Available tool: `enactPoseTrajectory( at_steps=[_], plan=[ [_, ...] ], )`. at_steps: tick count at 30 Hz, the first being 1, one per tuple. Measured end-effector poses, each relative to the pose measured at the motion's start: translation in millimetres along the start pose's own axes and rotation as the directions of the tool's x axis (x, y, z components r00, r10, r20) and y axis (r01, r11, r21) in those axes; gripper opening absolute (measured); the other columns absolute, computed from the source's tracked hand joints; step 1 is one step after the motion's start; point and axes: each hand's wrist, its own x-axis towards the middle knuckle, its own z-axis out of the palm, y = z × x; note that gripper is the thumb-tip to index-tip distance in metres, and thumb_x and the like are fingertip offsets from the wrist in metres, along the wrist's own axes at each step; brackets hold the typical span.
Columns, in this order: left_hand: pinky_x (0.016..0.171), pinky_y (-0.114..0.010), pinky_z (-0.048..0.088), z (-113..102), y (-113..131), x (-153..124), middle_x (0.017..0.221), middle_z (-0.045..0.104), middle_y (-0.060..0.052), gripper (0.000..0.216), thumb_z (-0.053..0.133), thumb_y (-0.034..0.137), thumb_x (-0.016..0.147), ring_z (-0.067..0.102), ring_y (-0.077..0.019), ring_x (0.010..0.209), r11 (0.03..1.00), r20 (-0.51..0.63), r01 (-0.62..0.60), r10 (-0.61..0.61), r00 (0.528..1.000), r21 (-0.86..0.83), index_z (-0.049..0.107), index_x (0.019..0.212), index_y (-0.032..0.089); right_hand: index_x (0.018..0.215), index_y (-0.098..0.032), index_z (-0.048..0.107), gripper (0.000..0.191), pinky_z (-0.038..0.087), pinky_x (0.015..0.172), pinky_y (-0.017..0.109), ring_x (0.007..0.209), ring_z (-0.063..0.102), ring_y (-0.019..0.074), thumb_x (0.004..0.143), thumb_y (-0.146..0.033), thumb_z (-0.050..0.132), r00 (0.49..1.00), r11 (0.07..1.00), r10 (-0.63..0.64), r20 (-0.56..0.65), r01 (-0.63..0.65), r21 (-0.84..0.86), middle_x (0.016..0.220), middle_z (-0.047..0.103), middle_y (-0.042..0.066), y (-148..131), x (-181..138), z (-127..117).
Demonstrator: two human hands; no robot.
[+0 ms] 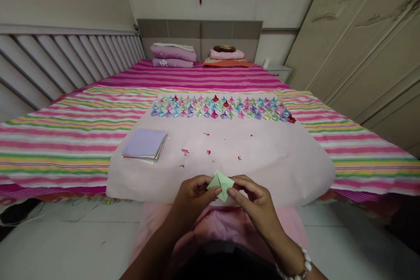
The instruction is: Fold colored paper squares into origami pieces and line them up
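A small light green folded paper (221, 182) is held up between both hands, just above the near edge of the pale pink sheet. My left hand (193, 194) pinches its left side between thumb and fingers. On the right side, my right hand (254, 199) grips it the same way, with a white bead bracelet at that wrist. Diagonal creases and overlapping flaps show on its face. Beyond the hands, several rows of small folded paper pieces (214, 113) in many colours line the sheet's far side.
A stack of square papers (144, 143), lilac on top, lies at the left of the pale pink sheet (278, 153). Several red paper scraps (185, 152) are scattered mid-sheet. The sheet rests on a striped bed (65, 140); folded bedding (173, 54) sits by the headboard.
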Motion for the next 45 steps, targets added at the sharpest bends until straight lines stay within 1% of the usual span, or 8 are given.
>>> enactPoseTrajectory(
  at_steps=[3, 6, 9, 14, 23, 30, 36, 45],
  plan=[
    [0.067, -0.024, 0.05, 0.6, -1.0, 0.0, 0.074, 0.072, -0.002, 0.01, 0.072, 0.023, 0.072, 0.063, -0.015, 0.07, 1.0, 0.007, 0.003, -0.003, 1.0, -0.013, 0.072, 0.078, 0.016, 0.092, -0.023, 0.075, 0.019, 0.049, 0.074, 0.032, 0.08, 0.06, 0.0194, 0.074, -0.031, 0.074, 0.999, 0.999, 0.047, -0.012, -0.047, 0.01, 0.083, 0.067, 0.004, 0.3, -0.4, 1.2],
    [0.068, -0.024, 0.049, 1.5, -2.6, 0.2, 0.073, 0.071, -0.002, 0.009, 0.071, 0.023, 0.073, 0.063, -0.0145, 0.071, 1.0, 0.01, 0.01, -0.01, 1.0, -0.028, 0.071, 0.079, 0.016, 0.103, -0.025, 0.071, 0.032, 0.05, 0.067, 0.029, 0.071, 0.06, 0.0156, 0.072, -0.03, 0.076, 0.991, 0.981, 0.131, -0.007, -0.129, 0.147, 0.078, 0.066, 0.001, 2.2, -1.3, 4.5],
    [0.069, -0.024, 0.049, 2.1, -3.1, 0.4, 0.078, 0.071, -0.003, 0.012, 0.072, 0.023, 0.073, 0.063, -0.0149, 0.074, 0.999, 0.034, 0.003, -0.001, 0.999, -0.046, 0.071, 0.082, 0.015, 0.115, -0.026, 0.065, 0.044, 0.048, 0.062, 0.025, 0.066, 0.058, 0.0125, 0.072, -0.028, 0.076, 0.99, 0.956, 0.139, 0.012, -0.137, 0.259, 0.074, 0.062, -0.002, 2.1, -2.2, 7.2],
    [0.07, -0.026, 0.051, 2.7, 0.0, -1.1, 0.073, 0.071, -0.003, 0.014, 0.072, 0.025, 0.073, 0.064, -0.0162, 0.073, 0.993, 0.102, 0.065, -0.054, 0.993, -0.102, 0.073, 0.083, 0.015, 0.102, -0.023, 0.071, 0.03, 0.045, 0.057, 0.023, 0.06, 0.054, 0.0104, 0.073, -0.028, 0.076, 0.987, 0.971, 0.155, 0.039, -0.16, 0.178, 0.066, 0.058, -0.003, 0.4, -3.5, 5.3],
    [0.058, -0.021, 0.046, 4.6, 3.4, -2.0, 0.064, 0.067, -0.001, 0.012, 0.071, 0.025, 0.073, 0.058, -0.0125, 0.062, 0.996, 0.024, 0.061, -0.063, 0.998, 0.059, 0.076, 0.073, 0.014, 0.078, -0.018, 0.065, 0.02, 0.048, 0.054, 0.021, 0.054, 0.059, 0.0104, 0.071, -0.031, 0.078, 0.955, 0.914, 0.242, 0.173, -0.284, 0.29, 0.062, 0.064, -0.002, 3.8, -0.6, 3.3],
    [0.067, -0.025, 0.05, -2.8, 2.9, -7.9, 0.076, 0.071, -0.003, 0.022, 0.065, 0.028, 0.081, 0.062, -0.0145, 0.072, 0.998, 0.178, 0.07, -0.069, 0.982, 0.004, 0.074, 0.099, 0.017, 0.075, -0.017, 0.064, 0.016, 0.044, 0.048, 0.016, 0.047, 0.056, 0.0071, 0.072, -0.027, 0.077, 0.961, 0.903, 0.239, 0.139, -0.273, 0.331, 0.054, 0.061, -0.005, 8.4, -0.7, 2.9],
    [0.051, -0.021, 0.047, 1.7, -6.4, -7.1, 0.059, 0.067, 0.0, 0.021, 0.07, 0.029, 0.077, 0.06, -0.0107, 0.05, 0.98, 0.09, 0.15, -0.139, 0.986, -0.13, 0.074, 0.091, 0.015, 0.076, -0.018, 0.065, 0.014, 0.042, 0.046, 0.015, 0.046, 0.055, 0.0064, 0.072, -0.026, 0.076, 0.959, 0.895, 0.242, 0.147, -0.28, 0.348, 0.056, 0.063, -0.004, 10.6, -3.6, 7.6],
    [0.044, -0.018, 0.042, 10.5, -10.3, -9.9, 0.048, 0.062, 0.002, 0.018, 0.067, 0.032, 0.077, 0.058, -0.0102, 0.043, 0.995, -0.081, 0.092, -0.089, 0.993, 0.041, 0.072, 0.081, 0.015, 0.073, -0.016, 0.063, 0.024, 0.043, 0.045, 0.015, 0.046, 0.053, 0.0061, 0.064, -0.027, 0.082, 0.945, 0.872, 0.274, 0.181, -0.323, 0.368, 0.057, 0.064, -0.003, 4.6, 0.1, 13.0]
  ],
)
